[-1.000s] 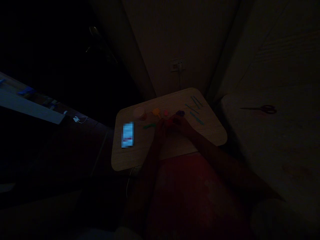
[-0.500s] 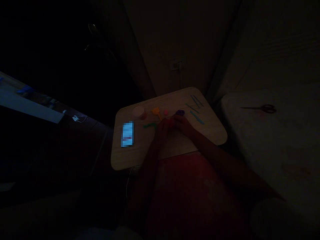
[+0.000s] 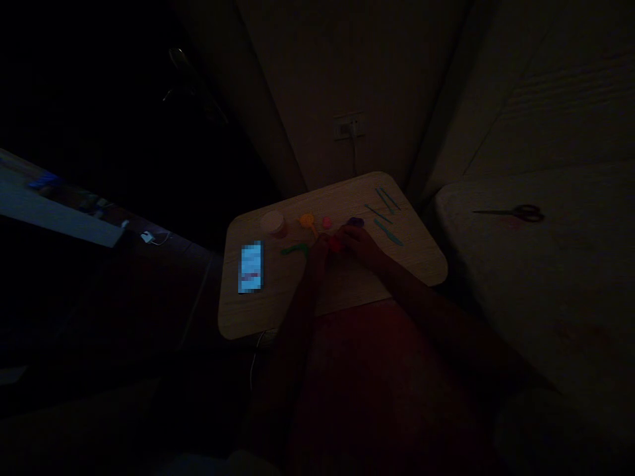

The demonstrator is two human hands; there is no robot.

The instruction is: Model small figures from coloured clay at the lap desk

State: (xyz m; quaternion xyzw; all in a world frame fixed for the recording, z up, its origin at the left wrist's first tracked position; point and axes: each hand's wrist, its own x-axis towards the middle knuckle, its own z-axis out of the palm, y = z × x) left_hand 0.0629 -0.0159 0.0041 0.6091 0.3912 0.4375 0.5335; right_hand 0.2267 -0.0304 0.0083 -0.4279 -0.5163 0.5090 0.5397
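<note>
Dimly, the wooden table (image 3: 278,307) is seen. Over its middle, the fingers of the right hand (image 3: 360,244) and of the left hand (image 3: 318,252) are curled inward; how tightly, it cannot be told. Near the left edge a lit phone (image 3: 251,267) is laid. By both hands, the small red lump (image 3: 336,244) is held between them.

The left hand (image 3: 317,254) and right hand (image 3: 361,244) hold a red lump (image 3: 336,244). Left of their grip are a green strip (image 3: 296,249) and a bright phone (image 3: 251,267).
</note>
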